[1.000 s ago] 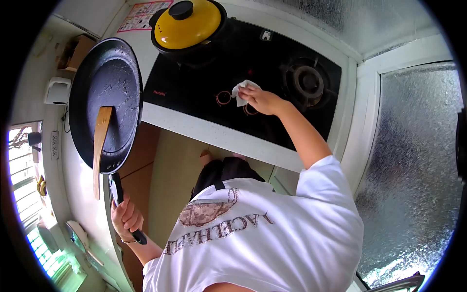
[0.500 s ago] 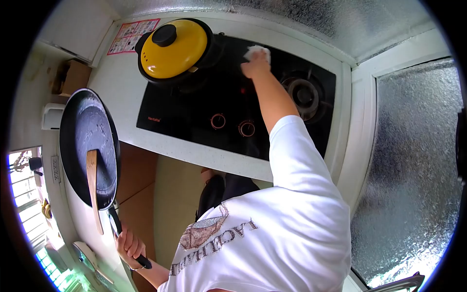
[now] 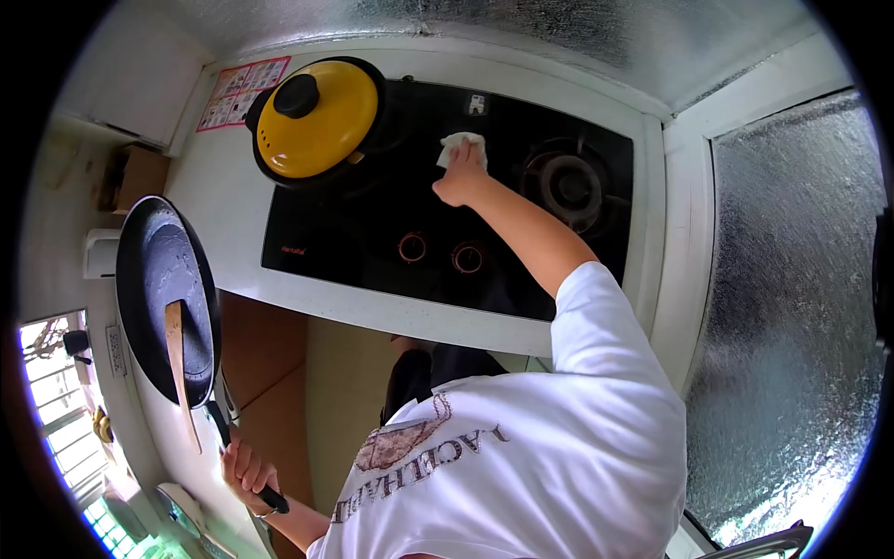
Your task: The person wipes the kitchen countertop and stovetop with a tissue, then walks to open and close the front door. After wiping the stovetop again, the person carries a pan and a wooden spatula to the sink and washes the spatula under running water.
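My left hand (image 3: 250,471) is wrapped round the black handle of a frying pan (image 3: 163,270), held up at the left. A wooden spatula (image 3: 177,354) lies in the pan, its end sticking out past the rim. My right hand (image 3: 460,179) presses a white cloth (image 3: 451,147) onto the black glass cooktop (image 3: 354,238), between the pot and the right burner. The pot (image 3: 321,121) has a yellow lid with a black knob and sits on the cooktop's left side.
The right burner (image 3: 571,188) and two round knobs (image 3: 467,258) are on the cooktop. A printed sheet (image 3: 244,91) lies behind the pot. At the left are a cardboard box (image 3: 142,180) and a window (image 3: 65,410); textured glass (image 3: 782,307) stands at the right.
The right hand and cloth went from near the knobs to the cooktop's back edge, then partway back towards the front. The left hand with the pan sits lower in view than a second ago.
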A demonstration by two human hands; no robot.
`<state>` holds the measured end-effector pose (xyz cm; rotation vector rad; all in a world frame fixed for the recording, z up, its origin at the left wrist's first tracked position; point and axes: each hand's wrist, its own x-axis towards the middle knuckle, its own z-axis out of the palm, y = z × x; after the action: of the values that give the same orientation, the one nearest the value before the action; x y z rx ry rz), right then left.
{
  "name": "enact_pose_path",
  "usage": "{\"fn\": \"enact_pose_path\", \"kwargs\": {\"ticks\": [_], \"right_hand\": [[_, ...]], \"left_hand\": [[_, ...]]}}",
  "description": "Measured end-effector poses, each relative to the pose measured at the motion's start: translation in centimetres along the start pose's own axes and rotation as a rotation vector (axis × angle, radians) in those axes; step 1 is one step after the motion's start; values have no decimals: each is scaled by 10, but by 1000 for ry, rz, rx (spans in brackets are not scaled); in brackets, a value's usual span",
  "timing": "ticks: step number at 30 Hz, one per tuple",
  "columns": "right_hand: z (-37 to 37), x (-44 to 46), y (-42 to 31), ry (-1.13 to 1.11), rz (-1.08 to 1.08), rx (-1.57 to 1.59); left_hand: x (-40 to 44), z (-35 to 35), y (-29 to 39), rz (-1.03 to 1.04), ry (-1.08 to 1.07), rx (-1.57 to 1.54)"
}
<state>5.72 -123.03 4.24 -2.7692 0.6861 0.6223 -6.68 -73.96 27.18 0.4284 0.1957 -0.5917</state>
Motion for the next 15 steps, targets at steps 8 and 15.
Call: {"fn": "enact_pose_path", "kwargs": {"ticks": [8, 15], "right_hand": [[-25, 59, 25, 150, -14, 67], [-32, 113, 10, 188, -483, -157]], "left_hand": [[6, 9, 0, 63, -2, -22], [5, 17, -16, 97, -9, -43]]}}
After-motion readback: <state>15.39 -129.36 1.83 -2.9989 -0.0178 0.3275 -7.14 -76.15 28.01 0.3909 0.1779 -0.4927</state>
